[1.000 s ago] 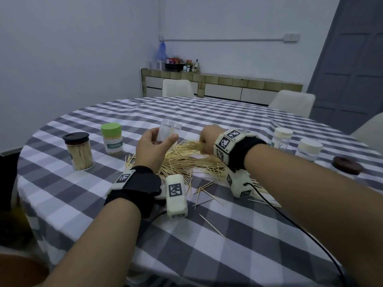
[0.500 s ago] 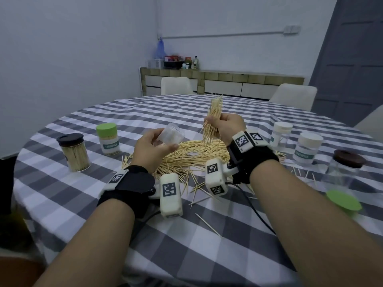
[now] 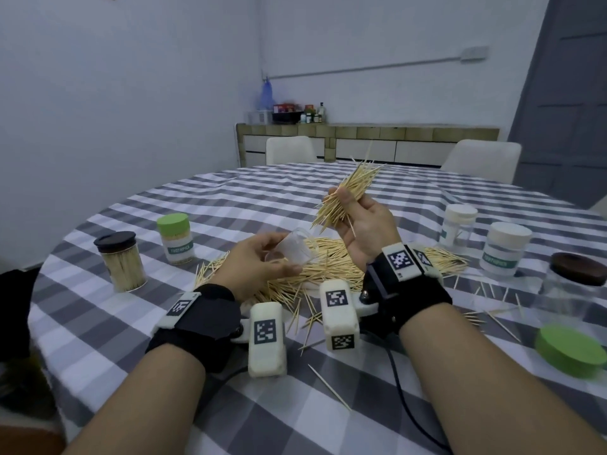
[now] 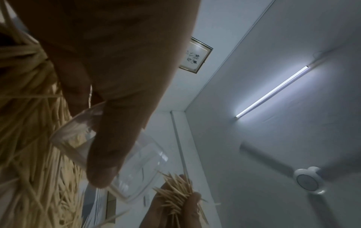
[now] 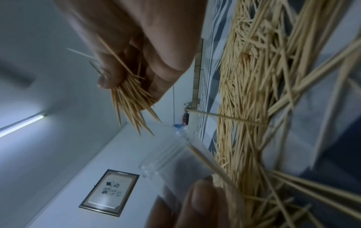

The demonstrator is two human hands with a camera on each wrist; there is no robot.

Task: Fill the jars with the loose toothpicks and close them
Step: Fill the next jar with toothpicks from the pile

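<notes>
The right hand (image 3: 364,221), having lifted a gripped bundle of toothpicks (image 3: 348,195) from the pile (image 3: 331,267), held it just above the empty jar (image 3: 292,249) tilted in the left hand (image 3: 253,264), ready for insertion.

Room's dim, cool bluish cast; main light is a ceiling tube (image 4: 272,92) w/ a soft glow around it; no hard shadows on the table (image 3: 164,339), just faint ones under the arms; head view bends walls & table edge at the borders, green lid (image 3: 571,350) at rt edge is soft; wrist views murky; left hand (image 4: 109,74) backlit, nearly a silhouette; toothpick pile (image 5: 259,92) smeared, close sticks out of focus; ceiling fan (image 4: 309,179) blurred.
</notes>
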